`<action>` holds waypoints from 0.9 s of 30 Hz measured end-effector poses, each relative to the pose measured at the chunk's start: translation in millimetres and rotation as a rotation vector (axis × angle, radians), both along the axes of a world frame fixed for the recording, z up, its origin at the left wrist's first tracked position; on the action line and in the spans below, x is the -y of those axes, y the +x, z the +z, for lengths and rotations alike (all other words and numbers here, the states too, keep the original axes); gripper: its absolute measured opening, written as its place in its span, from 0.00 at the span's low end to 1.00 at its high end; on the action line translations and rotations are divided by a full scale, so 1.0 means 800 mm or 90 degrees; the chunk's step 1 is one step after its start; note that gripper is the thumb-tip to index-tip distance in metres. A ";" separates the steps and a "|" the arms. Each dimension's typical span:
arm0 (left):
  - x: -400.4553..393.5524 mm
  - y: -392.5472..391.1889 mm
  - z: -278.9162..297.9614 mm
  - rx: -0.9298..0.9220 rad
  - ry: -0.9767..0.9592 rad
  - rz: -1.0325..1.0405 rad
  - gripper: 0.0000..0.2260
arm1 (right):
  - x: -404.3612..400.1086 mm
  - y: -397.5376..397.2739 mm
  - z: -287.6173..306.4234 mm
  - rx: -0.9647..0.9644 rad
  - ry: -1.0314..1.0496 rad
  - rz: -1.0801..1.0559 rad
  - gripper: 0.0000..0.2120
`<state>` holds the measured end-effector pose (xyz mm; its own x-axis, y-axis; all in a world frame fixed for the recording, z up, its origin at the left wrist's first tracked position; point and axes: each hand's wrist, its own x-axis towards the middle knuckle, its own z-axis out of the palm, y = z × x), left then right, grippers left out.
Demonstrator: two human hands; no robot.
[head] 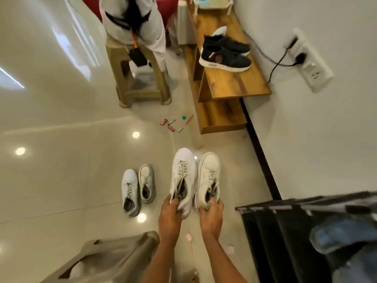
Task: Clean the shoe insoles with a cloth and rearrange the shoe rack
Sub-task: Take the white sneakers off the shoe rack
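My left hand grips the heel of a white sneaker, toe pointing away from me. My right hand grips the heel of its cream-white partner right beside it. Both shoes are held above the tiled floor. A second pair of white sneakers lies on the floor to the left. A pair of black sneakers sits on top of the wooden shoe rack by the wall, with a white insole sticking up behind them. No cloth is visible.
A black rack holding a blue shoe stands at the lower right. A beige stool with a person seated on it is ahead. Small wrappers and a pen litter the floor. A beige bag lies near my left arm.
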<state>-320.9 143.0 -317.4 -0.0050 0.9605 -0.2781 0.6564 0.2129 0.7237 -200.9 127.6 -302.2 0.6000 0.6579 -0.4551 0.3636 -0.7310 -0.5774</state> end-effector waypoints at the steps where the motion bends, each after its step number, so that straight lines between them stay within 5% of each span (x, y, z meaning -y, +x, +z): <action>1: -0.012 -0.001 -0.046 -0.003 -0.010 0.012 0.06 | -0.010 -0.003 -0.048 0.008 -0.014 0.026 0.18; 8: -0.079 -0.013 -0.320 -0.029 0.002 0.124 0.11 | -0.071 -0.008 -0.341 -0.007 -0.039 0.118 0.16; 13: -0.090 -0.040 -0.468 -0.109 -0.014 0.104 0.05 | -0.099 -0.004 -0.488 0.034 -0.021 0.165 0.20; 27: -0.069 -0.066 -0.557 -0.235 -0.138 0.064 0.09 | -0.085 -0.002 -0.587 0.083 0.012 0.253 0.18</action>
<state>-373.8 197.9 -763.1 -0.2318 0.8702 -0.4347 0.8309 0.4095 0.3768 -202.8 195.9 -771.8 0.3499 0.8573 -0.3776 0.6859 -0.5090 -0.5200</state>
